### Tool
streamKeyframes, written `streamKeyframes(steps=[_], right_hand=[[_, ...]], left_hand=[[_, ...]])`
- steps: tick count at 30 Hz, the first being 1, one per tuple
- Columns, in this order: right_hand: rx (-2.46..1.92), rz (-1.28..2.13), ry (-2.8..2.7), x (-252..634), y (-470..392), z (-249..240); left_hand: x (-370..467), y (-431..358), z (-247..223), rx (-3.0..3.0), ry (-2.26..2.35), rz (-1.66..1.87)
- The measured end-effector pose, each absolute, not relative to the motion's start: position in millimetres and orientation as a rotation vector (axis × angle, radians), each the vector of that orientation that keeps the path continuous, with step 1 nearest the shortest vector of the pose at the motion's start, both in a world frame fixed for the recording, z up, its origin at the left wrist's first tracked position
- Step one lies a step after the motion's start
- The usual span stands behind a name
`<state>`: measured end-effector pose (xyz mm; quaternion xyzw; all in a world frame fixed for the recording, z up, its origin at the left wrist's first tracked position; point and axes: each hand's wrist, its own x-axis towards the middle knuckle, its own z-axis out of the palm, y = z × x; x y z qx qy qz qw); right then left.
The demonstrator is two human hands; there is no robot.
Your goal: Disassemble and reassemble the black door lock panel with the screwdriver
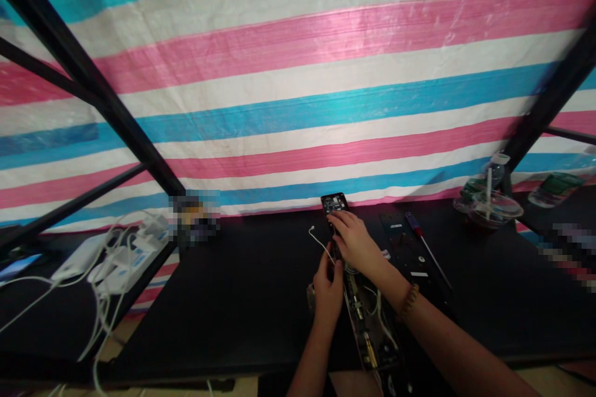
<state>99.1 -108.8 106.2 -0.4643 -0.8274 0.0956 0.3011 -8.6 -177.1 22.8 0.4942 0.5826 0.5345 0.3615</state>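
Note:
A long, narrow dark device [361,322] lies opened up, pointing away from me, with gold-coloured parts and white wires inside. Its far end shows a small circuit board [334,203]. My left hand [327,288] is at its left side, thumb and forefinger closed around a thin white wire [319,240] whose loose end sticks up to the left. Over the device, just below the circuit board, my right hand [352,240] bends its fingers down together; whatever is under those fingertips is hidden.
A screwdriver [421,232] lies right of the device beside a dark flat panel [399,242]. Clear plastic cups [493,209] stand at the back right. At left are a power strip [130,267] and tangled white cables. Black metal bars [135,142] frame the black table [233,298] before a striped sheet.

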Motion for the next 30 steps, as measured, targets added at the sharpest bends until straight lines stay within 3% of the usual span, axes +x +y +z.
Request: streamKeyframes(steps=[4, 9, 21, 30], right_hand=[[-1.573, 0.097, -2.026, 126.4, -116.0, 90.8], [-1.56, 0.207, -2.046, 135.3, -120.9, 87.3], [-1.843, 0.117, -2.09, 108.7, -112.9, 111.6], [-1.782, 0.095, -2.295, 110.4, -77.6, 123.3]], left_hand=[[-8.3, -178.1, 26.0, 1.263, 1.479, 1.378], [-7.1, -177.1, 21.6, 1.276, 1.44, 1.399], [-5.9, -175.9, 17.7, 1.277, 1.434, 1.394], [-5.8, -175.6, 17.3, 1.259, 1.443, 1.359]])
